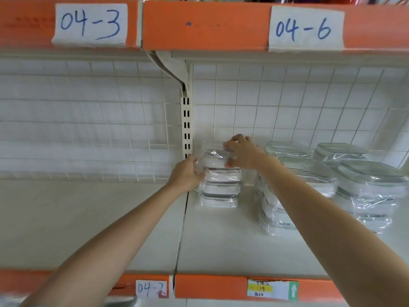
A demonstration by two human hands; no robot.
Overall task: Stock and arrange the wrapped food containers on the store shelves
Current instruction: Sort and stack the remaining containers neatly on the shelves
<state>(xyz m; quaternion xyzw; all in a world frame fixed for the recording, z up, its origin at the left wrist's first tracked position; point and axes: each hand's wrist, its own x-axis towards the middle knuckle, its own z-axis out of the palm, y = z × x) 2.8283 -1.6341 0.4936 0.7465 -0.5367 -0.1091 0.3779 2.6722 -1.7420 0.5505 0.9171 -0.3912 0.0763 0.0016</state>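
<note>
Top wrapped container (pixel 218 159) on stack (pixel 220 185), just right of slotted upright (pixel 186 127). Left hand (pixel 187 175) curled on left side, right hand (pixel 240 152) gripping top edge. Risks: slippery film, off-centre placing, stack toppling toward neighbour stacks (pixel 281 196) further right.

Left fingers (pixel 197 168) partly hidden behind wrapped stack (pixel 221 185).

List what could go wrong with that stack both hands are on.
1. The left stack is tall and narrow; the left hand and right hand grip only its top container, so letting go unevenly may tip it.
2. The wrap looks slick, so containers might slide.
3. A fall rightward could hit the neighbouring stack.
</note>
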